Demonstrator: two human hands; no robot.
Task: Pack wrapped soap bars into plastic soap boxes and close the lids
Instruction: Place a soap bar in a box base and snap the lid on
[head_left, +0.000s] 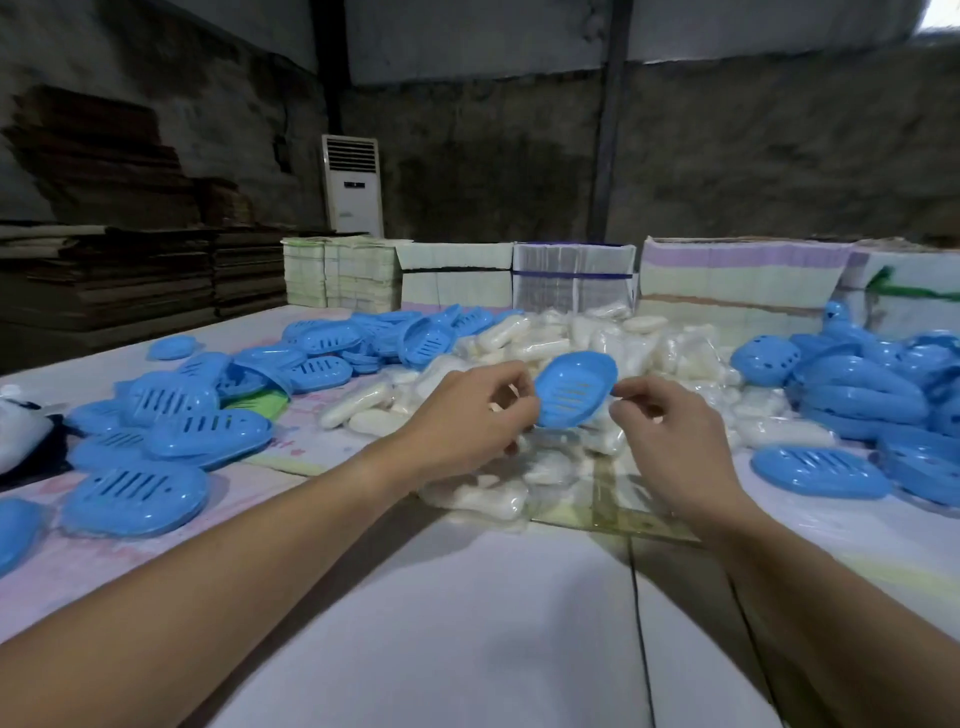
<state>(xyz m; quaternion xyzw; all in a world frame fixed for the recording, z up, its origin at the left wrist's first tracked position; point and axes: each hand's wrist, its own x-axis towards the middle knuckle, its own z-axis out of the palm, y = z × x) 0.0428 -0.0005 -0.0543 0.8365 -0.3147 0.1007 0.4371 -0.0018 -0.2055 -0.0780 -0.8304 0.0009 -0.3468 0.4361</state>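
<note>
A blue slotted soap-box half (574, 388) is held tilted above the pile of wrapped white soap bars (561, 353) in the middle of the table. My left hand (470, 415) grips its left end with curled fingers. My right hand (670, 436) pinches its right end between thumb and fingertips. Nothing lies inside the held half. Whether my left hand also holds a soap bar is hidden by its fingers.
Loose blue box halves lie in heaps at the left (171, 415), behind the soap (384, 338) and at the right (872, 384). Stacked flat cartons (571, 280) line the table's far edge. A seam (641, 623) runs down the white tabletop (467, 623) near me.
</note>
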